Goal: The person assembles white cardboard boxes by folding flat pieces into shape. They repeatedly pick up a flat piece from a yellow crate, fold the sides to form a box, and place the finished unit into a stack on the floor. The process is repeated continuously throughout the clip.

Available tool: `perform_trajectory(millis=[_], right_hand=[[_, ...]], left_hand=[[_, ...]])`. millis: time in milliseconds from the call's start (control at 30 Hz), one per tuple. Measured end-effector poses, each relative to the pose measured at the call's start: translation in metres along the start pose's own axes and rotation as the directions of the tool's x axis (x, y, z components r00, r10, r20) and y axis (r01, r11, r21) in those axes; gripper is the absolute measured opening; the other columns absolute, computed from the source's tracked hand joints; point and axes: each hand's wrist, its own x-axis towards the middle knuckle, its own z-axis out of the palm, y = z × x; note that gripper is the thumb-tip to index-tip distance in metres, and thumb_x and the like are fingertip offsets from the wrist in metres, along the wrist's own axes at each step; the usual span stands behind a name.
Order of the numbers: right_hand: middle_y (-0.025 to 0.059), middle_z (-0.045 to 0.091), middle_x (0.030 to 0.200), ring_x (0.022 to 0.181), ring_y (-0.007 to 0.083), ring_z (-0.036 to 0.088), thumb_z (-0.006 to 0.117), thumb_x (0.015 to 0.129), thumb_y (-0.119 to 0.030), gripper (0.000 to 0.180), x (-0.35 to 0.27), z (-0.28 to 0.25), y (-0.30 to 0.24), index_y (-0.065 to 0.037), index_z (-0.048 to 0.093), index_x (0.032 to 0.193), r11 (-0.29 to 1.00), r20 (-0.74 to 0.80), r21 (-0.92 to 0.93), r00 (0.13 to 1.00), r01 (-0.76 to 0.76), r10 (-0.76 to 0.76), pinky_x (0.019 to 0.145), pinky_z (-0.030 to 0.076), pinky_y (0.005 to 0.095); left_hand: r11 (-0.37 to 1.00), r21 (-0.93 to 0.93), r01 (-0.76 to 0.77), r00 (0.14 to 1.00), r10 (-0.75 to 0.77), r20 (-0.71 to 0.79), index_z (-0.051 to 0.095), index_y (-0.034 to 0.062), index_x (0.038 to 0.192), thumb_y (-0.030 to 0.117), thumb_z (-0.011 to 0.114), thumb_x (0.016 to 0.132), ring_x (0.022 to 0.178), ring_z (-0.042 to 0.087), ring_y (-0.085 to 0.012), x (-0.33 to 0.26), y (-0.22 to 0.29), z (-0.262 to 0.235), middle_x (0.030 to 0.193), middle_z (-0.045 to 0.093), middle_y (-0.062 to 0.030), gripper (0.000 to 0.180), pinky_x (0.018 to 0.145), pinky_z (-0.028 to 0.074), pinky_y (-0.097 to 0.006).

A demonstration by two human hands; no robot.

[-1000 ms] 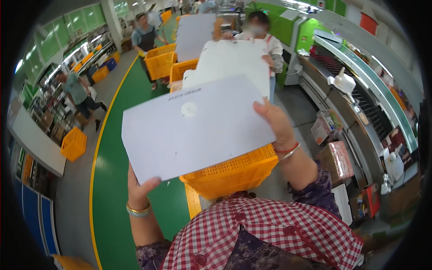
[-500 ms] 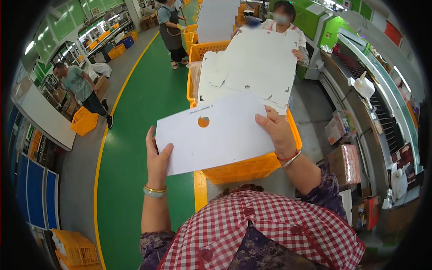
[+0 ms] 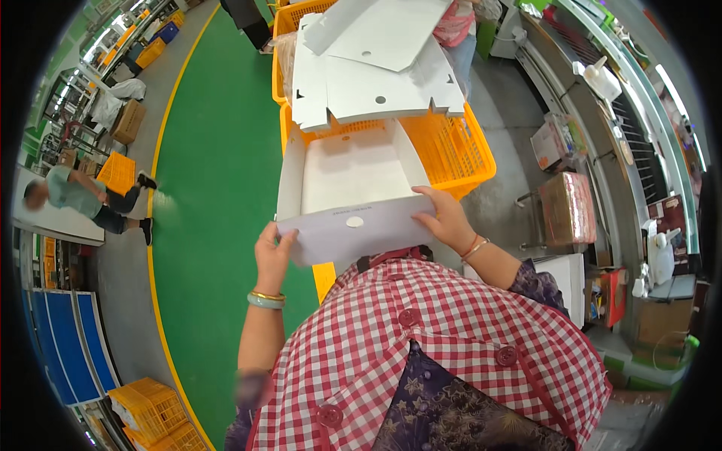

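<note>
A white cardboard box [image 3: 331,239] with raised walls and an open top is between my hands, its near wall facing me. A round hole pierces that wall. My left hand [image 3: 274,254] pinches the near left corner, thumb against the outer face. At the near right corner, my right hand [image 3: 447,222] grips the wall's upper edge. The box's far end reaches the edge of a stack of flat white cardboard blanks [image 3: 346,86], which have round holes and notches. Under the stack and partly behind the box stands an orange plastic crate [image 3: 475,143].
At left, a person [image 3: 75,195] walks on the grey floor beside an orange basket [image 3: 117,174]. A machine with a slatted bed [image 3: 639,135] runs along the right. Nearby are a taped carton [image 3: 568,209] and a clear bin [image 3: 558,143]. More orange crates [image 3: 154,406] stand lower left.
The white cardboard has tipped from a face-on panel to show the box's open inside, and is lower. My view has tilted down. The person at left has walked on.
</note>
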Motion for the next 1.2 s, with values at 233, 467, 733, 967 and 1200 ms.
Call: perform_trajectory(millis=[233,467,733,967,1200], right_hand=[[0.0143,0.060,0.101,0.093,0.0305,0.056,0.070,0.077,-0.019,0.045,-0.011,0.016,-0.008,-0.008,0.055,0.118,0.998,-0.211,-0.003,0.976,-0.062,0.060,0.082,0.044,0.0381],[0.0144,0.057,0.074,0.072,0.0282,0.056,0.066,0.080,-0.017,0.036,0.007,0.001,-0.021,-0.007,0.059,0.114,0.950,-0.025,0.078,0.952,-0.303,0.306,0.069,0.044,0.0388],[0.0085,0.060,0.088,0.085,0.0287,0.055,0.063,0.077,-0.013,0.028,0.009,0.009,-0.016,-0.014,0.066,0.104,0.891,-0.198,-0.418,0.939,0.177,-0.280,0.077,0.042,0.0423],[0.0088,0.058,0.088,0.085,0.0276,0.054,0.065,0.071,-0.012,0.027,-0.012,0.018,-0.006,-0.005,0.062,0.097,0.881,0.068,-0.309,0.932,0.358,-0.355,0.079,0.041,0.0405],[0.0046,0.057,0.073,0.075,0.0222,0.057,0.064,0.075,-0.023,0.016,0.007,0.009,-0.031,-0.011,0.053,0.074,0.802,0.402,-0.414,0.877,0.430,-0.262,0.064,0.043,0.0348]], left_hand=[[1.000,0.027,-0.003,1.000,0.003,-0.005,0.055,-0.0017,0.078,0.017,0.067,0.080,0.062,0.041,-0.0155,0.004,-0.011,0.000,0.065,0.046,-0.0049,0.022,0.057,0.037,-0.030],[0.944,0.313,0.102,0.995,-0.104,-0.009,0.060,0.0029,0.101,0.021,0.066,0.080,0.079,0.052,-0.0262,0.006,0.013,0.004,0.078,0.056,-0.0095,0.028,0.076,0.044,-0.036],[0.631,0.471,-0.616,0.767,0.618,0.174,0.060,0.0086,0.111,0.012,0.064,0.081,0.099,0.056,-0.0291,-0.009,0.003,0.027,0.105,0.061,-0.0106,0.031,0.090,0.042,-0.041],[0.630,0.477,-0.612,0.787,0.540,0.297,0.061,0.0050,0.088,0.019,0.069,0.077,0.074,0.056,-0.0272,-0.019,0.004,0.038,0.079,0.060,-0.0088,0.020,0.065,0.041,-0.038],[0.675,0.387,-0.628,0.774,0.487,0.406,0.056,0.0073,0.074,0.022,0.065,0.080,0.065,0.054,-0.0280,-0.013,0.023,0.028,0.066,0.055,-0.0092,0.018,0.059,0.044,-0.041]])
